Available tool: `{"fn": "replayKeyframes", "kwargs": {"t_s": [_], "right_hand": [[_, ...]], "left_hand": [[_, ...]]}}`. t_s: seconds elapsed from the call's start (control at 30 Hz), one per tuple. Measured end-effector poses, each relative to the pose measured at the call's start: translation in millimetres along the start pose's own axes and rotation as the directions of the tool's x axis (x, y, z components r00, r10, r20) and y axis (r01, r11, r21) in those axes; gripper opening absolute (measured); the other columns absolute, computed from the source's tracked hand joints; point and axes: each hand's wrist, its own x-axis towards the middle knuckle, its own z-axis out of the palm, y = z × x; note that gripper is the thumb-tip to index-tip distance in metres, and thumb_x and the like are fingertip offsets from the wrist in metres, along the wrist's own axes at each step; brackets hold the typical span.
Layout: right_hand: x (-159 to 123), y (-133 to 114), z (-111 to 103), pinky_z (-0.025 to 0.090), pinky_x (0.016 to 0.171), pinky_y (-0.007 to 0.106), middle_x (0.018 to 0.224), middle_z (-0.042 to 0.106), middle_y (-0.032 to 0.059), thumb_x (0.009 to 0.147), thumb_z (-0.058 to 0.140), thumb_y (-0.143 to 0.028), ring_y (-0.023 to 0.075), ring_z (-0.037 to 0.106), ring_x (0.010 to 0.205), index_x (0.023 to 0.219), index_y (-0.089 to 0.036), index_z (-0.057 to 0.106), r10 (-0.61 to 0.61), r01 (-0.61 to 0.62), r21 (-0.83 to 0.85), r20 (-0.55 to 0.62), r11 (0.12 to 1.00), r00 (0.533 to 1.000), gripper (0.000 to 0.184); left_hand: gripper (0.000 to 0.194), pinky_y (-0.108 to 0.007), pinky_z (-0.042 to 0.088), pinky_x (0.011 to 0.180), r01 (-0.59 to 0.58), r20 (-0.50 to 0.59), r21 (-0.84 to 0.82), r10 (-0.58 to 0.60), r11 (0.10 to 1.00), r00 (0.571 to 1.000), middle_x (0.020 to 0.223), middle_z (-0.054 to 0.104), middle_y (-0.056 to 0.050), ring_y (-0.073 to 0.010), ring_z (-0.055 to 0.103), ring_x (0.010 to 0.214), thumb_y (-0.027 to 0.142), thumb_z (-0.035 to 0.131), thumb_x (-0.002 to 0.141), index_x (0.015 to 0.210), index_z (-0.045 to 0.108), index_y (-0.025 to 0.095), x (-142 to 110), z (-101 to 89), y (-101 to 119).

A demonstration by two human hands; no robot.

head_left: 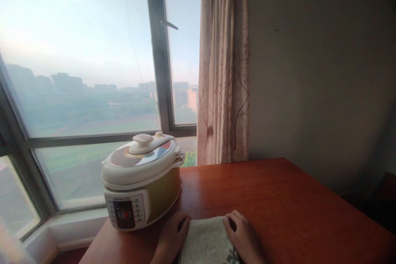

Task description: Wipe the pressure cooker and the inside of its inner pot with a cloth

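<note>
A pale, greenish-white towel (206,237) with a dark pattern at its lower right lies on the wooden table (247,181), at the bottom middle of the view. My left hand (172,233) pinches its far left corner between thumb and curled fingers. At the far right corner, my right hand (243,233) grips the towel the same way. The near part of the towel runs out of the picture. Just beyond my left hand stands an electric pressure cooker (161,196), white and olive, its lid on and its button panel facing the lower left.
Behind the cooker and to the left is a large window (93,49) with a grey frame and a handle. A patterned curtain (222,66) hangs beside it, close to the table's back edge. A plain wall (309,74) fills the right side.
</note>
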Motion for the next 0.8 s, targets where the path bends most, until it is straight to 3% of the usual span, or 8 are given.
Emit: {"fn": "replayKeyframes", "kwargs": {"t_s": [0.8], "right_hand": [[0.3,5.1,1.6,0.046,0.083,0.029,0.089,0.070,0.0069,0.096,0.043,-0.044,0.0221,0.066,0.090,0.084,-0.023,0.073,-0.005,0.005,0.020,0.008,1.000,1.000,0.038]], "left_hand": [[0.031,-0.030,0.046,0.081,0.016,0.010,-0.006,-0.016,1.000,1.000,0.092,0.073,-0.008,-0.0231,0.068,0.090,0.037,0.041,0.093,0.084,0.066,0.021,-2.9,-2.9,7.4]]}}
